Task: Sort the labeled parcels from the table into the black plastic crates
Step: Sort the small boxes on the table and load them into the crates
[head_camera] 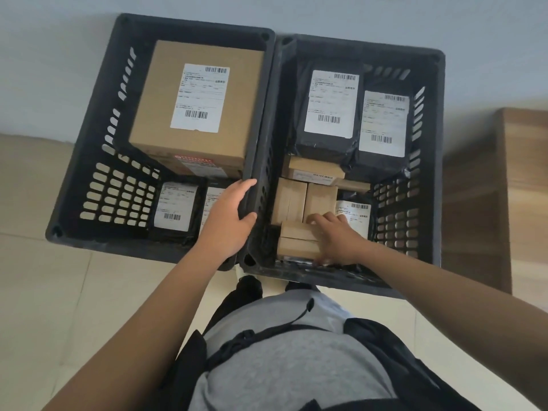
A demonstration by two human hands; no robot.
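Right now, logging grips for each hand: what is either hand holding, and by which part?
Left hand grips the left crate's right rim. Right hand rests on a small cardboard box; whether it grips is unclear.

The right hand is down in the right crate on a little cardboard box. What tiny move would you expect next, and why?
Probably letting go and lifting the right hand out. The small cardboard box already lies low in the right crate, against its near wall beside other small boxes, so it looks placed. The fingers rest over its top; whether they grip it is unclear. The left hand holds the rim between crates.
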